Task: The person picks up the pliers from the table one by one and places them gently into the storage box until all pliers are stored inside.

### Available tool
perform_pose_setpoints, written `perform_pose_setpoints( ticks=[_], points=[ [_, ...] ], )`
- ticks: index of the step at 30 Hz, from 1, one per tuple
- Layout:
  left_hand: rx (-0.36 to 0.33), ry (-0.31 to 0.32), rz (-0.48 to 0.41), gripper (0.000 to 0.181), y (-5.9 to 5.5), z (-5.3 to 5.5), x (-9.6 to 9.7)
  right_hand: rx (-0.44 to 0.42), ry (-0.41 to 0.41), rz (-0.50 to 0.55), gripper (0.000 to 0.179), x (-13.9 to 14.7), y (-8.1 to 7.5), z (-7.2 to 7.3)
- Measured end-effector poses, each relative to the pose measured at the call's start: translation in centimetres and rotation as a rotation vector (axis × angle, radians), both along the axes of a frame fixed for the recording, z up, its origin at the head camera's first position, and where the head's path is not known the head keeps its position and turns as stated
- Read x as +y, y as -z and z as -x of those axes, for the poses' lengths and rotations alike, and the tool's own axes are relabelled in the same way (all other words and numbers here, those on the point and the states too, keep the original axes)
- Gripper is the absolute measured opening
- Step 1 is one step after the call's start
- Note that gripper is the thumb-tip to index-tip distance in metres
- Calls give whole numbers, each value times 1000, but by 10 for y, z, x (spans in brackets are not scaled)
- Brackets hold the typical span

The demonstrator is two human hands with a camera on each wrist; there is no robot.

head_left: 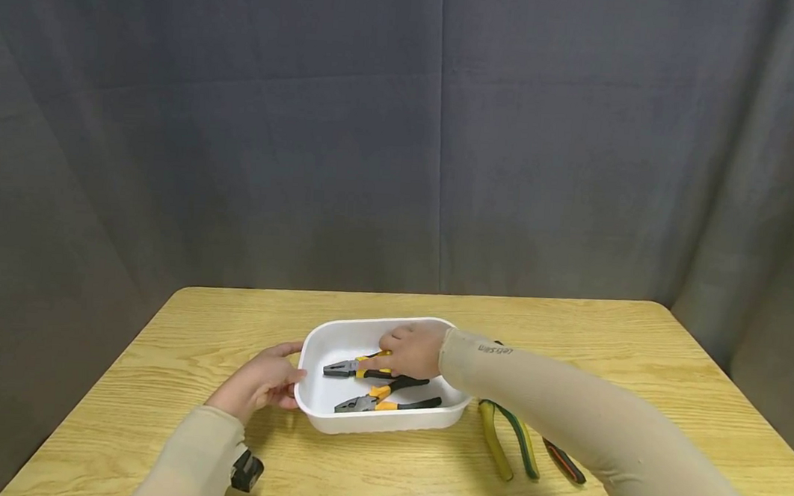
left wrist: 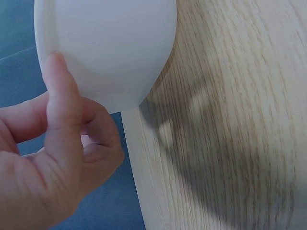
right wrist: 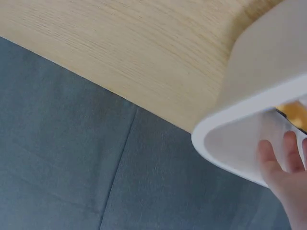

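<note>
A white tray [head_left: 307, 412] stands on the table, with pliers inside it. At its left end my left hand [head_left: 265, 380] grips the wall, thumb at the rim; in the left wrist view the other fingers of the left hand [left wrist: 72, 139] curl behind the white wall [left wrist: 115, 52]. My right hand [head_left: 415, 350] reaches inside, over the far pliers [head_left: 342, 368] with yellow and black handles. Nearer lie other pliers [head_left: 362, 404] with orange and black handles. In the right wrist view, the fingers of the right hand [right wrist: 292, 182] look extended and spread beside an orange handle [right wrist: 293, 115].
Right of the tray lie a tool with green and yellow handles [head_left: 495, 440] and a black and red handle [head_left: 564, 460], both partly hidden by the right sleeve [head_left: 551, 398]. A grey curtain [head_left: 374, 164] hangs behind the wooden table [head_left: 218, 321].
</note>
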State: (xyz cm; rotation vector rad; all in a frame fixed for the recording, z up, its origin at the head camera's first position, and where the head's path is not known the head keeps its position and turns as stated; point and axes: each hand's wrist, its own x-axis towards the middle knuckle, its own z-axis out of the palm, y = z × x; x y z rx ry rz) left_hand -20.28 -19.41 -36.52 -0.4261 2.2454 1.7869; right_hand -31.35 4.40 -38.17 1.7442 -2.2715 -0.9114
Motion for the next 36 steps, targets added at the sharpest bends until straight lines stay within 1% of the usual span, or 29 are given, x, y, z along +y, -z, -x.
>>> perform_pose_setpoints(
  ticks=[4,6,8,10,15,17,20,24,29,33,36],
  points=[
    [-6,10,-5,55,1,2,2,27,12,31,56,7,-4,-6],
    [-7,14,-6,55,1,4,2,52,2,78,56,12,-5,-8],
    [-5,20,-3,55,-1,6,2,57,-1,139,54,19,-8,-10],
    [0,24,-2,55,-1,8,2,20,22,197,50,25,-12,-14],
    [-1,28,-12,54,3,9,-1,-192,144,324,45,40,-21,-27],
    [-5,30,-20,54,4,8,-2,-229,162,365,44,49,-24,-30],
    [-3,24,-31,55,4,7,-5,-240,163,414,43,60,-32,-34],
    [6,26,-44,56,1,7,-8,-227,164,462,42,75,-44,-37],
    [5,30,-52,58,-3,8,-11,-233,212,517,42,90,-54,-40],
    [6,31,-55,58,-4,7,-12,-256,262,574,42,102,-55,-43],
    [-1,37,-53,58,-3,5,-13,-262,266,605,42,110,-51,-46]
  ],
)
